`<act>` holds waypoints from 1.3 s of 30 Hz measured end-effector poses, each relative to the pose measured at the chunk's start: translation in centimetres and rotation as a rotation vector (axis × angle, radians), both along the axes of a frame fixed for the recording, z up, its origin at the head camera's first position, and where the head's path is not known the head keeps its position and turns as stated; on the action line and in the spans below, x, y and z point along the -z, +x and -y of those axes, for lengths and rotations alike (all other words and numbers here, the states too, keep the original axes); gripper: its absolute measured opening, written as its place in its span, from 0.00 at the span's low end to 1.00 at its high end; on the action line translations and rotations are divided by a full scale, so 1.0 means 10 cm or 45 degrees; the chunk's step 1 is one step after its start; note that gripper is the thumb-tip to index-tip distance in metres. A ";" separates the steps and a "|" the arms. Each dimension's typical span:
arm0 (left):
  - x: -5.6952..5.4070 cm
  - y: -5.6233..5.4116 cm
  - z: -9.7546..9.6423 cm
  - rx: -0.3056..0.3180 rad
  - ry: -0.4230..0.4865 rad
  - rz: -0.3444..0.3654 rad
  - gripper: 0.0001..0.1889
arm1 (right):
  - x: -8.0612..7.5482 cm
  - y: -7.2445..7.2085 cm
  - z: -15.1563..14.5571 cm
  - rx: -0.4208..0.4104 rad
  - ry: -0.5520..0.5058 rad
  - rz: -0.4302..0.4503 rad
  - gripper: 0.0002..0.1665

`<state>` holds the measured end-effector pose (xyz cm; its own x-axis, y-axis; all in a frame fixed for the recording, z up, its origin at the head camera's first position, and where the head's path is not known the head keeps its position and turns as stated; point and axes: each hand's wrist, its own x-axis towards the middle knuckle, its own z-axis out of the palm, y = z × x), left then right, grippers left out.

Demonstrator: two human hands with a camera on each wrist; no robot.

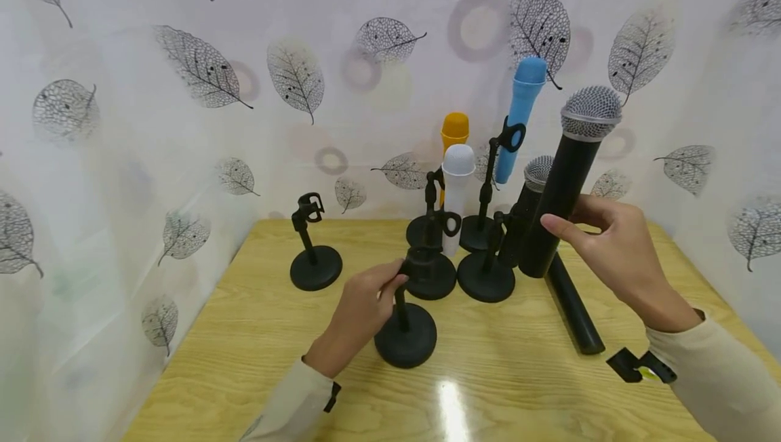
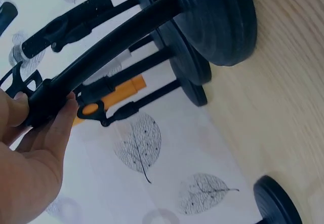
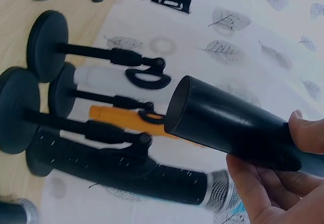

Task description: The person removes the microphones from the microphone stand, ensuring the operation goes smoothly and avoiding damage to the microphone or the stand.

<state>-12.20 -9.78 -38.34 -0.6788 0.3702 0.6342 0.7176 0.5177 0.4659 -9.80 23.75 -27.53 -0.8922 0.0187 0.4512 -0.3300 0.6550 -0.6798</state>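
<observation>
My left hand (image 1: 364, 301) pinches the upper part of a black microphone stand (image 1: 405, 339) whose round base is low over or on the table; head view cannot tell which. In the left wrist view, thumb and fingers close round the stand's pole (image 2: 116, 39) just below its clip. My right hand (image 1: 625, 255) grips a black microphone (image 1: 564, 181) with a silver mesh head, tilted head-up above the table. The right wrist view shows that microphone's open-looking lower end (image 3: 178, 105), apart from any clip. Another black microphone (image 1: 573, 306) lies near the right hand.
Clustered stands hold a white microphone (image 1: 457, 181), an orange one (image 1: 455, 129), a blue one (image 1: 518, 113) and a black one (image 1: 523, 215). A separate stand (image 1: 315, 268) with an unfilled clip is at the left. Behind the wooden table (image 1: 256, 360) hangs a leaf-patterned sheet (image 1: 183, 177).
</observation>
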 end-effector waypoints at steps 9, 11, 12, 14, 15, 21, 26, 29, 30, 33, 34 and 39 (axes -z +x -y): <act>0.00 0.04 0.23 -0.080 0.007 0.066 0.16 | 0.19 0.05 -0.28 0.063 -0.023 0.084 0.23; 0.00 0.04 0.29 -0.102 0.015 0.060 0.17 | 0.22 0.06 -0.33 0.089 -0.017 0.104 0.24; 0.00 0.04 0.32 -0.113 0.019 0.055 0.17 | 0.23 0.06 -0.35 0.099 -0.015 0.110 0.24; 0.01 0.04 0.38 -0.137 0.022 0.048 0.17 | 0.26 0.06 -0.40 0.114 -0.010 0.114 0.23; 0.01 0.04 0.40 -0.149 0.020 0.044 0.17 | 0.28 0.07 -0.42 0.117 -0.010 0.115 0.24; 0.01 0.04 0.54 -0.216 0.005 0.020 0.16 | 0.38 0.06 -0.61 0.115 -0.014 0.152 0.26; 0.01 0.04 0.62 -0.275 -0.014 0.015 0.16 | 0.46 0.03 -0.73 0.128 0.023 0.246 0.29; 0.01 0.04 0.66 -0.321 -0.025 0.018 0.16 | 0.51 0.01 -0.78 0.139 0.043 0.294 0.31; 0.01 0.04 0.67 -0.334 -0.029 0.016 0.16 | 0.53 0.00 -0.80 0.142 0.048 0.306 0.32; 0.00 0.03 0.71 -0.358 -0.036 -0.001 0.16 | 0.59 -0.02 -0.85 0.145 0.044 0.330 0.33; 0.00 0.03 0.72 -0.363 -0.038 -0.009 0.16 | 0.61 -0.03 -0.87 0.141 0.041 0.336 0.33; 0.01 0.03 0.79 -0.381 -0.031 -0.027 0.16 | 0.73 -0.09 -0.97 0.111 0.017 0.380 0.35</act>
